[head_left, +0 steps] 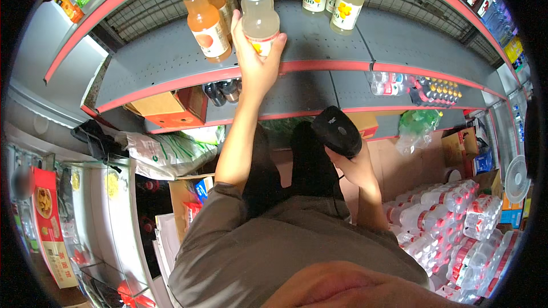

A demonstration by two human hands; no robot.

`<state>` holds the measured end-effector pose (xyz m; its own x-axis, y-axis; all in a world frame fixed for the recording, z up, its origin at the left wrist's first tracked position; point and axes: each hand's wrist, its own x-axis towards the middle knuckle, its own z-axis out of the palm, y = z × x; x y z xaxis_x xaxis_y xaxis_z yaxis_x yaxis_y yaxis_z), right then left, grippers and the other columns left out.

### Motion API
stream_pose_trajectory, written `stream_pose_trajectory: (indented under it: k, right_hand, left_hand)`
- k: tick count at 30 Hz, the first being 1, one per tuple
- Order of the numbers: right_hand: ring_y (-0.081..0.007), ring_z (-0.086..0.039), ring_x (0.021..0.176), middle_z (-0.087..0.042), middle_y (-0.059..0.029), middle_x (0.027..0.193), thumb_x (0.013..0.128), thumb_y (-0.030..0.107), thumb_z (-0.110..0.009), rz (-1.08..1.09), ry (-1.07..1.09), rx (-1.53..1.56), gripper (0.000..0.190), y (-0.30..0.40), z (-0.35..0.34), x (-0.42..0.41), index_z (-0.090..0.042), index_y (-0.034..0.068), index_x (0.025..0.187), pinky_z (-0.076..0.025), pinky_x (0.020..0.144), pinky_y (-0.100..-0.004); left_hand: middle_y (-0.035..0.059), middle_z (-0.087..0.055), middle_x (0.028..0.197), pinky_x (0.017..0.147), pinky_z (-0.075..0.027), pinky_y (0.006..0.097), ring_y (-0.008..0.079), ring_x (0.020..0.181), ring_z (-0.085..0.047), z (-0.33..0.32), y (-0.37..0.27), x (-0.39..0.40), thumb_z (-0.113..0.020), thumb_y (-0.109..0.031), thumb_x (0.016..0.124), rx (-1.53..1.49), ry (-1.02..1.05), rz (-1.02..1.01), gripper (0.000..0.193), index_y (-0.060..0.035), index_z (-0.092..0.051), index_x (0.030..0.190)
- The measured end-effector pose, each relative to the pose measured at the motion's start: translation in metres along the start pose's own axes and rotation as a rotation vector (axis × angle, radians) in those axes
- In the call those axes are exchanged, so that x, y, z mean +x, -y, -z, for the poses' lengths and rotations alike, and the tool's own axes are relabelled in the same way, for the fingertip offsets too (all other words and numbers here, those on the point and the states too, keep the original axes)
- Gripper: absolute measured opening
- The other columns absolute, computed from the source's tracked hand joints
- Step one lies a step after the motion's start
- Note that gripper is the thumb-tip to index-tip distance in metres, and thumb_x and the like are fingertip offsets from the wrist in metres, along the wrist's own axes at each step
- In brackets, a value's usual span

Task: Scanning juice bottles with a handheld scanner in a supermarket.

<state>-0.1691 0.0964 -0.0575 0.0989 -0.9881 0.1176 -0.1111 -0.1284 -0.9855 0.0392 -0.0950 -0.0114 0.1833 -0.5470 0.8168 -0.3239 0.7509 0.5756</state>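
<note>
My left hand (259,57) is wrapped around the lower half of a pale, cloudy juice bottle (260,13) with a white cap, at the front of the grey metal shelf (295,38). Whether its base touches the shelf is hidden by my hand. Just left of it stand orange juice bottles (207,30). Farther right on the same shelf are several pale juice bottles (349,6) with yellow-flower labels. Lower down, my right hand (353,164) grips a black handheld barcode scanner (336,130), its head towards the shelves.
A lower shelf holds an open cardboard carton (171,107), dark bottles (220,92) and shrink-wrapped drink packs (434,90). Stacked packs of water bottles (441,218) rise at my right. A white plastic bag (169,154) lies at left, near a glass display case (120,218).
</note>
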Motion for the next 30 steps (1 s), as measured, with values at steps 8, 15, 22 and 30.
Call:
stream_pose_trajectory:
  k: [8,15,22,30]
  right_hand:
    - [-0.0049,-0.051,0.054,-0.058,0.0026,0.067,0.080,0.002,-0.068,0.066,-0.069,-0.009,0.015,-0.003,-0.001,0.002,-0.064,0.003,0.095,-0.040,0.048,-0.0210]
    - [-0.0046,-0.051,0.053,-0.058,0.0022,0.067,0.081,0.002,-0.067,0.098,-0.070,-0.004,0.015,-0.005,0.008,-0.004,-0.065,0.002,0.096,-0.039,0.048,-0.0210]
    - [-0.0139,-0.060,0.093,-0.068,-0.0073,0.100,0.077,-0.002,-0.068,0.024,-0.034,-0.029,0.032,-0.020,0.024,-0.018,-0.062,0.000,0.109,-0.047,0.085,-0.0295]
    - [-0.0122,-0.060,0.090,-0.068,-0.0064,0.096,0.078,-0.003,-0.066,0.014,-0.128,-0.012,0.027,-0.009,0.035,-0.036,-0.062,-0.001,0.105,-0.047,0.082,-0.0291]
  left_hand:
    - [0.0289,-0.028,0.142,0.108,-0.028,0.0446,0.0410,0.131,-0.033,-0.013,0.021,0.023,-0.076,-0.020,0.075,0.123,-0.040,-0.050,0.081,0.0052,-0.028,0.135]
    - [0.0295,-0.027,0.141,0.108,-0.027,0.0469,0.0446,0.131,-0.031,-0.027,0.022,0.031,-0.079,-0.017,0.071,0.286,-0.099,-0.053,0.088,0.0071,-0.024,0.136]
    - [0.0222,-0.053,0.110,0.091,-0.043,0.0424,0.0386,0.103,-0.053,-0.097,-0.030,0.009,-0.080,-0.019,0.069,0.142,0.093,-0.359,0.064,0.0037,-0.045,0.117]
    - [0.0248,-0.050,0.107,0.087,-0.044,0.0454,0.0410,0.101,-0.051,-0.189,0.000,0.038,-0.083,-0.023,0.066,0.180,0.089,0.018,0.072,0.0059,-0.039,0.116]
